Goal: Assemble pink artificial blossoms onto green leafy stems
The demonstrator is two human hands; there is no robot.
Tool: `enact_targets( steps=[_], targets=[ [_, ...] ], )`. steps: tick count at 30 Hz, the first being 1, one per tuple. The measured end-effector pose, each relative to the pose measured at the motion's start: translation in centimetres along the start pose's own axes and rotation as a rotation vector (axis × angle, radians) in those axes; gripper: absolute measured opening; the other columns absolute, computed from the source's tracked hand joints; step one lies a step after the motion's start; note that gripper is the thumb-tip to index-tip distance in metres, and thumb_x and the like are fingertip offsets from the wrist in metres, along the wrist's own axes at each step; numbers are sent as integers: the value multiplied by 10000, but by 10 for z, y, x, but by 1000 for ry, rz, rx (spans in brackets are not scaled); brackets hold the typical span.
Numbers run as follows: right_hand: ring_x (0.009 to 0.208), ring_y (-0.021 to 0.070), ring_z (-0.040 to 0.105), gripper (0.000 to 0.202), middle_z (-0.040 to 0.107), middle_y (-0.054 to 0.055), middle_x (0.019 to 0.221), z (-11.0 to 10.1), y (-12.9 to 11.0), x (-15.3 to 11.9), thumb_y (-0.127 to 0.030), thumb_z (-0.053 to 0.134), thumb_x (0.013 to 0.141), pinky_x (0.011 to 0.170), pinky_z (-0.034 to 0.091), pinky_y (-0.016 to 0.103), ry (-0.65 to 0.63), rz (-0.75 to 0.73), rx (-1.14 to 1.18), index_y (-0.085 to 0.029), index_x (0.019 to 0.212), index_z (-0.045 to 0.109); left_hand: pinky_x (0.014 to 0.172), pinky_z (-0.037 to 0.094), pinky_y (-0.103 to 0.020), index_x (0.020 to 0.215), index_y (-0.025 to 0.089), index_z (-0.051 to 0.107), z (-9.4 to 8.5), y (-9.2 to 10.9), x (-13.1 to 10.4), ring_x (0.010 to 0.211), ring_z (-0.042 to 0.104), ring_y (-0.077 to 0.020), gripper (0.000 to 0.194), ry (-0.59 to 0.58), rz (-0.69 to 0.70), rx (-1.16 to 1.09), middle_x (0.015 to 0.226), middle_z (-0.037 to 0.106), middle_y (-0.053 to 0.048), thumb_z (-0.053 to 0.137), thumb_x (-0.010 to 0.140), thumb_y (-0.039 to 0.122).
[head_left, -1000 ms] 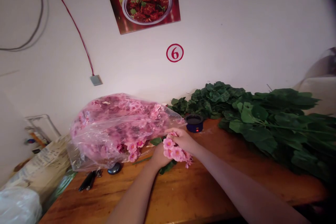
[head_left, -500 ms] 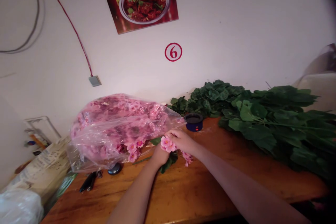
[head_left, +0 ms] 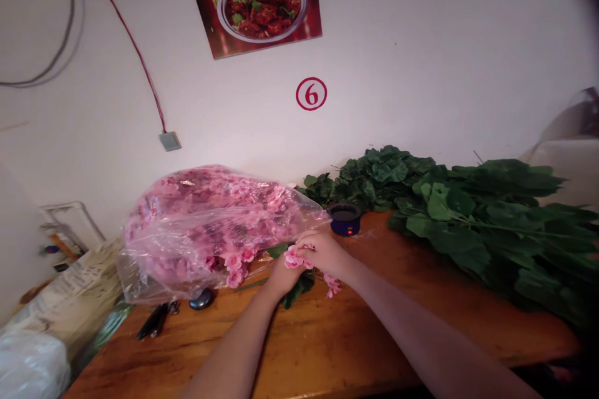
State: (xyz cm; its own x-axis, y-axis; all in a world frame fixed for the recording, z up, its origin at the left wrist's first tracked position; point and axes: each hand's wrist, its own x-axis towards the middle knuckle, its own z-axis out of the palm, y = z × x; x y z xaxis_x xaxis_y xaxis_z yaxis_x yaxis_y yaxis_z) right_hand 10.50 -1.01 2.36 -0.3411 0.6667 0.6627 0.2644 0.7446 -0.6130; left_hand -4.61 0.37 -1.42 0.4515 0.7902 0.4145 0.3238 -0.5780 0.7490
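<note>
Pink artificial blossoms [head_left: 293, 257] sit between my two hands above the wooden table [head_left: 299, 349]. My right hand [head_left: 322, 251] is closed on them, fingers bent over the top. Beneath and beside them my left hand [head_left: 282, 277] is closed round the stem of the flower branch, its fingers mostly hidden. Green leaves [head_left: 299, 288] show below my hands, and more pink flowers [head_left: 332, 285] hang by my right wrist. Left of my hands, several pink blossoms [head_left: 235, 268] poke out of a clear plastic bag [head_left: 206, 230] full of similar flowers.
A small dark blue pot [head_left: 345, 219] with a red light stands behind my right hand. Green leafy branches [head_left: 468, 218] cover the table's right and back. A dark rounded object [head_left: 201, 299] and black keys or a tool [head_left: 153, 321] lie at the front left.
The pink blossoms between my hands have tilted slightly left, and my right fingers have shifted over them. The whole view has moved a little.
</note>
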Motion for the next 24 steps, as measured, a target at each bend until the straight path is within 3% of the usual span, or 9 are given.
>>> enact_targets(
  steps=[5, 9, 12, 15, 20, 24],
  targets=[
    [802, 188, 612, 157, 690, 39, 803, 6, 1, 0, -118, 614, 751, 764, 467, 302, 36, 43, 29, -215, 709, 731, 795, 477, -310, 870, 132, 658, 1, 4, 0, 848, 601, -201, 182, 26, -25, -41, 902, 688, -54, 604, 737, 244],
    [847, 186, 598, 193, 675, 43, 860, 5, -9, -3, -99, 584, 760, 814, 455, 308, 42, 4, -69, -220, 780, 733, 828, 470, -314, 896, 146, 649, 0, 6, 3, 887, 595, -199, 193, 29, 0, -35, 958, 681, -63, 521, 802, 254],
    [893, 197, 583, 147, 649, 50, 941, 1, -15, -6, -162, 662, 726, 845, 445, 310, -14, -23, -119, -224, 843, 726, 870, 456, -322, 920, 150, 648, -2, 3, 4, 928, 587, -206, 232, 41, 26, -25, 1012, 679, -78, 488, 836, 295],
    [924, 204, 570, 259, 631, 51, 982, -5, -13, -6, -145, 709, 672, 853, 441, 298, -101, -49, -156, -221, 920, 715, 876, 449, -323, 900, 155, 656, -3, -4, 5, 917, 585, -207, 235, 13, 26, 6, 1004, 684, -79, 488, 840, 310],
    [926, 182, 569, 369, 643, 60, 956, -9, 2, -2, 35, 518, 705, 862, 436, 283, -188, -118, -238, -185, 926, 717, 811, 471, -332, 857, 139, 658, -2, -13, 6, 827, 589, -200, 243, -15, -4, 20, 915, 695, -82, 481, 842, 305],
    [968, 190, 546, 465, 640, 70, 1008, -10, 2, -1, 51, 508, 695, 888, 424, 295, -200, -202, -297, -191, 1054, 678, 900, 436, -339, 937, 149, 647, -2, -8, 6, 943, 575, -205, 236, -16, 17, 9, 1026, 675, -86, 479, 849, 290]
  ],
)
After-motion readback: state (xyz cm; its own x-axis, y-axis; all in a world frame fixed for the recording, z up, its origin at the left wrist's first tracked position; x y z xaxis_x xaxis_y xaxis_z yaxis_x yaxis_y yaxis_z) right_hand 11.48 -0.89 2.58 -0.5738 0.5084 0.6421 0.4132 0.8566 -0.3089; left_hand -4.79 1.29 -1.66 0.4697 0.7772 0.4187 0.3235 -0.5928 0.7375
